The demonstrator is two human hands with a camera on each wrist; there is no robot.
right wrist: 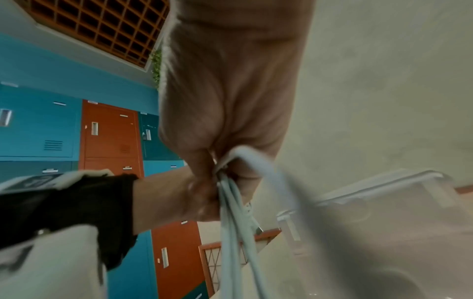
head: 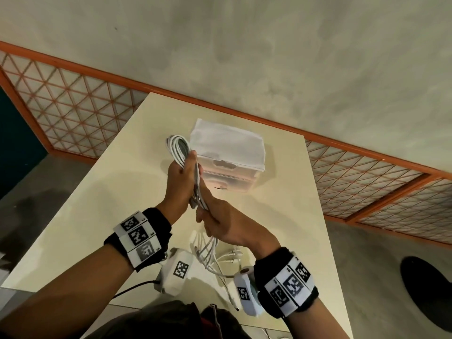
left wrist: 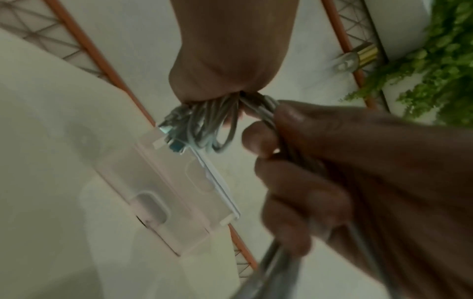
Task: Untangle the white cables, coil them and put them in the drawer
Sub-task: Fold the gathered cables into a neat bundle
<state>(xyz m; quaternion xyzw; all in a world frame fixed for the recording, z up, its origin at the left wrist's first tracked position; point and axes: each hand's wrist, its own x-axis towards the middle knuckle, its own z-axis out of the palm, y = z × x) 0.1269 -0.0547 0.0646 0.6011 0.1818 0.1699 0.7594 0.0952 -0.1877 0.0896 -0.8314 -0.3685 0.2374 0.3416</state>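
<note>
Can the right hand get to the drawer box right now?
Probably not yet. The way to the drawer box looks free, but the right hand grips the white cables, which the left hand holds too.

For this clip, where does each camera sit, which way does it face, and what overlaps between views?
Head: worn on the head, looks down at the table; shows both forearms, left hand and right hand gripping the white cables.
Left wrist: looks along the left hand at the cables and the right hand's fingers.
Right wrist: looks along the right hand at the left wrist's black band.
Shared: cables and the drawer unit appear in all three.
</note>
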